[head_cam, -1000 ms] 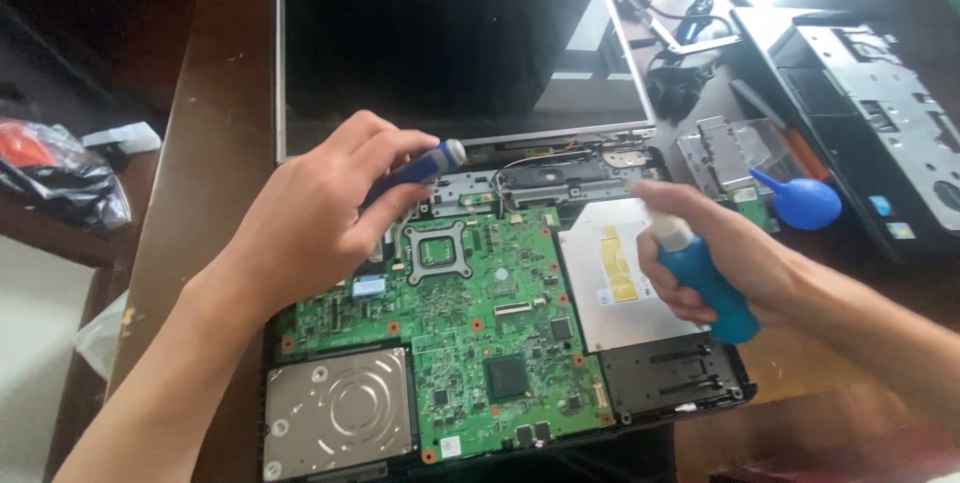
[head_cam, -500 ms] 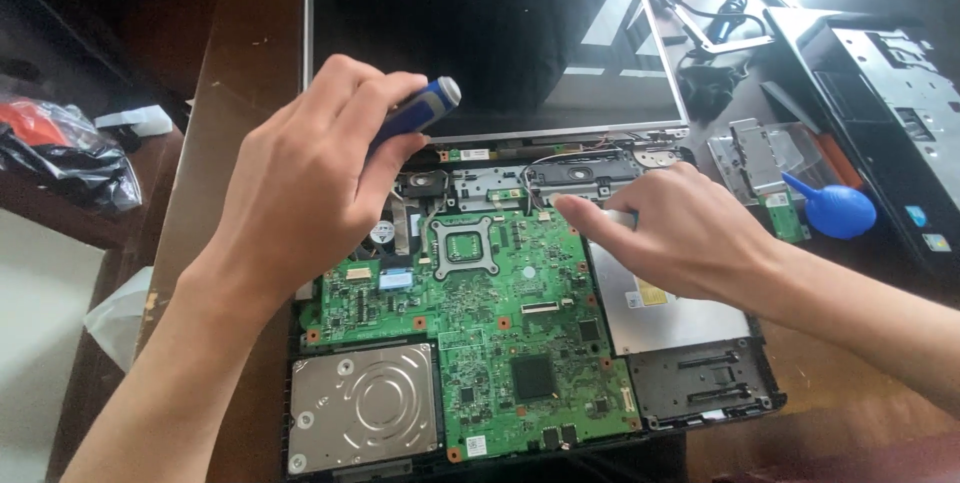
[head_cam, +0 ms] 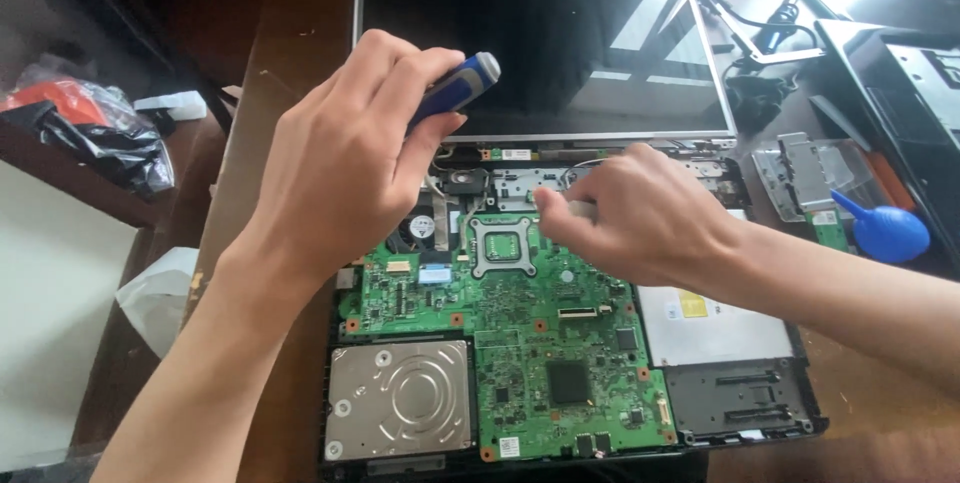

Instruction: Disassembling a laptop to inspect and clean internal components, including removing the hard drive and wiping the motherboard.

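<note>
My left hand [head_cam: 345,158] is wrapped around a blue-handled screwdriver [head_cam: 455,88], fingers curled tight on the handle, its pale cap pointing up toward the dark screen [head_cam: 545,43]. The shaft runs down behind my palm, so I cannot see where the tip sits — likely near the fan [head_cam: 420,228] at the top left of the green circuit board [head_cam: 520,343].

My right hand [head_cam: 640,218] is closed in a pinch at the top edge of the board, just right of the square metal socket frame [head_cam: 503,245]. Something small and pale seems to be between thumb and forefinger, but it is too hidden to name.

As for progress, the laptop is already well stripped: the cover is off, the board lies bare, and the silver hard drive [head_cam: 400,398] and flat disc drive [head_cam: 715,323] are exposed. The board is still seated in its shell, with both drives in place, so I judge the removal work only partway done. A blue air blower [head_cam: 885,233] lies off to the right on the wooden table [head_cam: 285,53].
</note>
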